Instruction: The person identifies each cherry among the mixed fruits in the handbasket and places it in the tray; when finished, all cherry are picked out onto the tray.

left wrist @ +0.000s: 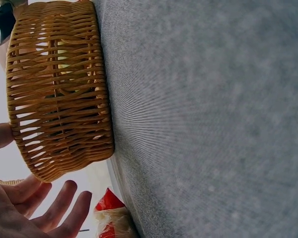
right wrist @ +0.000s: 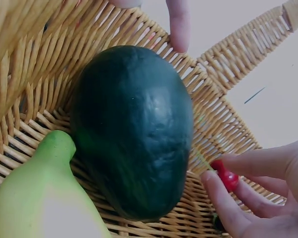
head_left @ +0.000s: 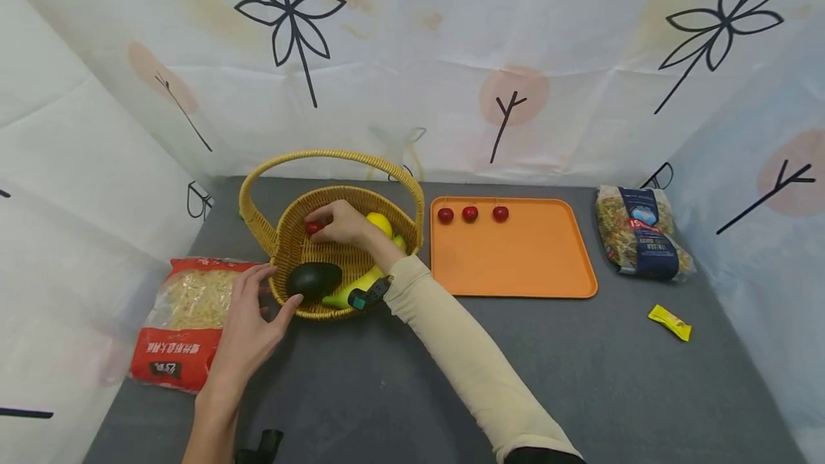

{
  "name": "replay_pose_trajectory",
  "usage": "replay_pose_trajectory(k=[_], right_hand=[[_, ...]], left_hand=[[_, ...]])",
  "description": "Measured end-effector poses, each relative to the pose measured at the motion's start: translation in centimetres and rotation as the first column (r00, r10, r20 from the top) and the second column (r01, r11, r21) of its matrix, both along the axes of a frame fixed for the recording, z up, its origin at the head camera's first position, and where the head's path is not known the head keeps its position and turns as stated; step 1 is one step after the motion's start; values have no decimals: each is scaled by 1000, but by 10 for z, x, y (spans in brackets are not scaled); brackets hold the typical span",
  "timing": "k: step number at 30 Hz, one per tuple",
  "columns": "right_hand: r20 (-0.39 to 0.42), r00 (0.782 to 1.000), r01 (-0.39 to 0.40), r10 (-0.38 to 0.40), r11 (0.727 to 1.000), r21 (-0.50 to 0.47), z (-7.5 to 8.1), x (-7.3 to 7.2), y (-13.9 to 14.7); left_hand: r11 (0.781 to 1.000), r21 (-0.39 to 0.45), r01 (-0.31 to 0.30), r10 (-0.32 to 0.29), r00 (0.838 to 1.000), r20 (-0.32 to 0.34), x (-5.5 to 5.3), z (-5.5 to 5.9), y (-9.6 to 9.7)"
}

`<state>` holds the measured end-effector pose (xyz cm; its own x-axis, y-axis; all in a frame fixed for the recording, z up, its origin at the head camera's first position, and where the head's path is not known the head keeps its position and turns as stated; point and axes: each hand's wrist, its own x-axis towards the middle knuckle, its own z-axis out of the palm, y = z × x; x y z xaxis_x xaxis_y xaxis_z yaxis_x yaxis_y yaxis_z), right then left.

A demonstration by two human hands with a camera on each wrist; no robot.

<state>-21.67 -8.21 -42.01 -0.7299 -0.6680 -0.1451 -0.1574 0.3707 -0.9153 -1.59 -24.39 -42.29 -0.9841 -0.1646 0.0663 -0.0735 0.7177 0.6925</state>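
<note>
In the head view a yellow wicker basket [head_left: 335,193] with a tall handle stands on the grey table. Inside lie a dark green avocado [head_left: 314,281], a green-yellow banana [head_left: 354,291], a yellow lemon [head_left: 380,223] and a partly hidden green fruit [head_left: 399,243]. My right hand [head_left: 344,224] reaches into the basket and pinches a red cherry [right wrist: 229,179] between thumb and fingers; its thin stem shows in the right wrist view. My left hand [head_left: 251,324] touches the basket's near left rim, thumb and fingers spread, fingertips lapping over the edge.
An orange tray [head_left: 515,256] right of the basket bears 3 cherries [head_left: 470,214] along its back. A red-and-clear pasta bag [head_left: 187,324] lies at left, close to my left hand. Farther right are another pasta bag [head_left: 641,235] and a small yellow packet [head_left: 670,322]. Cloth walls border the table.
</note>
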Motion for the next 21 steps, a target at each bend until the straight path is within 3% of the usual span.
replay_pose_trajectory(k=[7,13,17,21], right_hand=[[6,997,82,-82,993,-86,6,4,8],[22,994,110,-108,983,-147,14,11,11],[17,996,92,-91,983,-156,22,18,16],[-13,1000,24,-27,981,-191,34,29,29]], left_hand=[[1000,-1,5,-5,1000,-3,0,-2,-1],[1000,-12,9,-9,1000,-12,1,-2,-2],[1000,-19,11,-12,1000,-21,0,-2,-2],[1000,-9,10,-10,1000,-13,-1,-2,-1]])
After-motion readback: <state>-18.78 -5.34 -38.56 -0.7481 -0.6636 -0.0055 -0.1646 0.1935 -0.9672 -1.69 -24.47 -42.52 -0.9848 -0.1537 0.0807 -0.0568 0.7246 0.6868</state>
